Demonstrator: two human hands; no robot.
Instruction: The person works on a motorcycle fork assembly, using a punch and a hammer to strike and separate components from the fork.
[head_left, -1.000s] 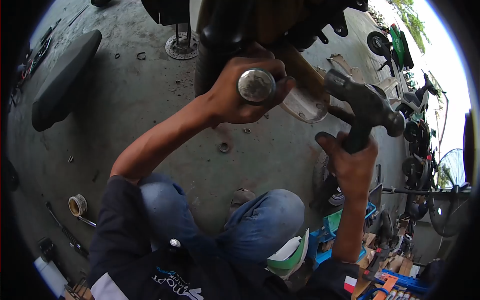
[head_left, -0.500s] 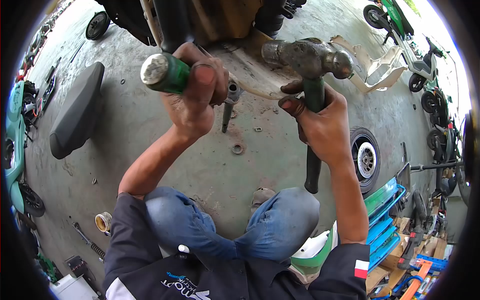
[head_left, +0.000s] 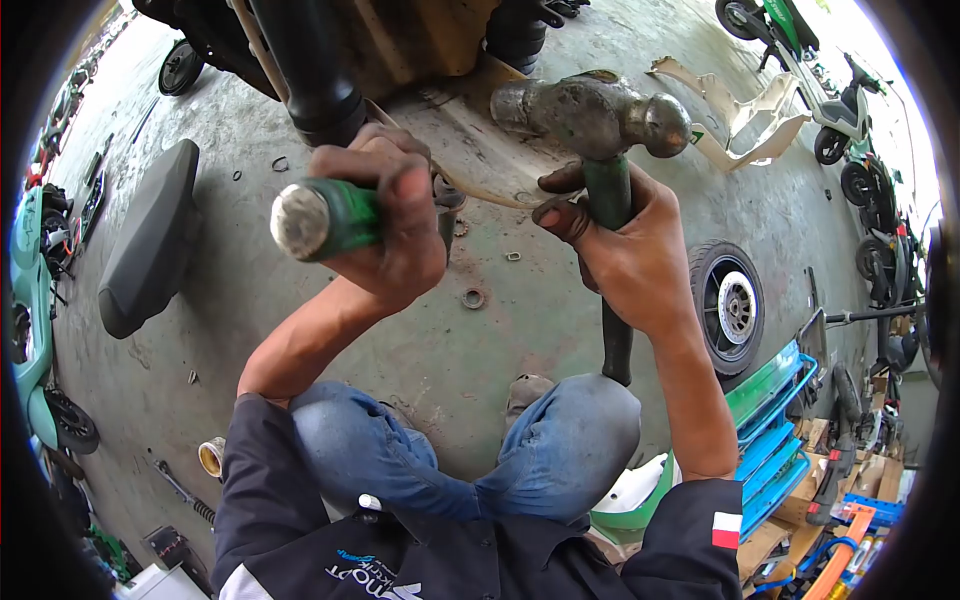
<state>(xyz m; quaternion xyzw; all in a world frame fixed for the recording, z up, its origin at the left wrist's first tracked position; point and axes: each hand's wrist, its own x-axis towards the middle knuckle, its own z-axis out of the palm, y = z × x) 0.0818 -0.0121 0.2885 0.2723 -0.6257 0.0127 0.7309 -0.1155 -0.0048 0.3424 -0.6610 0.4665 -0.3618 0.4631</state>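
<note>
"The left hand (head_left: pixel 390 225)?"
"Wrapped round a green handle (head_left: pixel 350 218), worn end (head_left: pixel 300 222) poking out left of the grip."
"Right hand (head_left: pixel 645 250)?"
"Closed round the hammer (head_left: pixel 607 188), its head (head_left: pixel 590 115) just beyond the grip."

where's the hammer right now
In the head view, the hammer is right of centre, gripped in the right hand, above and to the left of the white-hubbed wheel.

Left hand (head_left: pixel 392 240) and right hand (head_left: pixel 640 250) were both curled closed, held out in front of the body.
The left forearm (head_left: pixel 310 340) slanted inward to a fist, slightly blurred; the right forearm (head_left: pixel 693 400) rose more steeply, its dark-smudged thumb (head_left: pixel 563 217) pointing inward.
</note>
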